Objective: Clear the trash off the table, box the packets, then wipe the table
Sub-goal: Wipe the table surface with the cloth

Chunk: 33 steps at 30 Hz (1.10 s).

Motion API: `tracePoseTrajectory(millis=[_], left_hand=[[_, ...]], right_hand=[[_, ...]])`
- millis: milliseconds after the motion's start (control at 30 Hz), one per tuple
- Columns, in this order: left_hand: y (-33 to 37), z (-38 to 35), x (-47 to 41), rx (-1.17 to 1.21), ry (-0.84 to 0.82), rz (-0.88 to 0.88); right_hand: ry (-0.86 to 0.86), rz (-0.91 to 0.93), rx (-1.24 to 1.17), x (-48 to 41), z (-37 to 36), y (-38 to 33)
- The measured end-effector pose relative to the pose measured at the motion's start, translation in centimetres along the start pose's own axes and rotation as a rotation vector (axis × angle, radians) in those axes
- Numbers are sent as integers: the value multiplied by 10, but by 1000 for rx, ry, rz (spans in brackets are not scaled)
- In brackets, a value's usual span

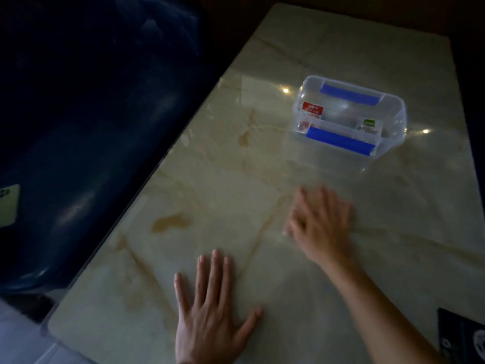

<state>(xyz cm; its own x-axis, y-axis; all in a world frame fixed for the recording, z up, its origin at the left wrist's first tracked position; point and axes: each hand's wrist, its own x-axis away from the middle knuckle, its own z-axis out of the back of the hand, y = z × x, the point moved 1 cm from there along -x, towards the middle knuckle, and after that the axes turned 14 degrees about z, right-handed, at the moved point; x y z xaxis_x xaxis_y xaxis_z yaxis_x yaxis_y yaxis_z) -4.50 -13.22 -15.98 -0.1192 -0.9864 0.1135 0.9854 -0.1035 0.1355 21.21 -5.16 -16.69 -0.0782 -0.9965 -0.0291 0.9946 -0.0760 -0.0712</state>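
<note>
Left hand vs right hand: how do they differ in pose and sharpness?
The left hand lies flat, fingers spread, near the front edge of the table; the right hand reaches farther out, toward the clear box. The left hand is sharp; the right hand is motion-blurred. Something pale shows at the right hand's edge, too blurred to identify; nothing shows under the left. Both are bare, palms down on the marble top.

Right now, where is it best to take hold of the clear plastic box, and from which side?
Probably by the two short ends of the clear plastic box, from above. The blue clips run along its long sides, and it sits flat on the table with free space around.
</note>
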Motion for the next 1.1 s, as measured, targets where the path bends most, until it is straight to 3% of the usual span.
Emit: tracePoseTrajectory(millis=[133, 233, 300, 400, 467, 533, 600, 733, 800, 867, 967, 1100], left_hand=[[0, 0, -1, -26, -73, -7], [0, 1, -1, -16, -107, 5], [1, 4, -1, 5, -116, 10], [0, 8, -1, 15, -131, 17], [0, 10, -1, 14, -129, 20], [0, 8, -1, 11, -95, 9], [0, 3, -1, 15, -29, -8], [-4, -9, -4, 16, 104, -27], [-6, -19, -6, -13, 172, -20], [-1, -24, -16, -2, 284, -3], [10, -16, -54, 16, 340, -15], [36, -17, -101, 12, 328, -108]], right_hand=[[-13, 571, -74, 38, 1, -79], [-39, 721, -95, 71, 7, -56], [-30, 663, -70, 75, 5, -15], [11, 282, 17, 53, 5, 35], [-22, 5, 15, 33, 8, 36], [-43, -112, -4, 18, 6, 16], [3, 2, -6, 15, 4, -16], [57, 592, -80, 46, 5, -75], [30, 689, -89, 51, 7, -61], [40, 511, -93, 40, 4, -20], [63, 56, -78, 9, 12, 29], [26, -71, -60, -26, 14, 28]])
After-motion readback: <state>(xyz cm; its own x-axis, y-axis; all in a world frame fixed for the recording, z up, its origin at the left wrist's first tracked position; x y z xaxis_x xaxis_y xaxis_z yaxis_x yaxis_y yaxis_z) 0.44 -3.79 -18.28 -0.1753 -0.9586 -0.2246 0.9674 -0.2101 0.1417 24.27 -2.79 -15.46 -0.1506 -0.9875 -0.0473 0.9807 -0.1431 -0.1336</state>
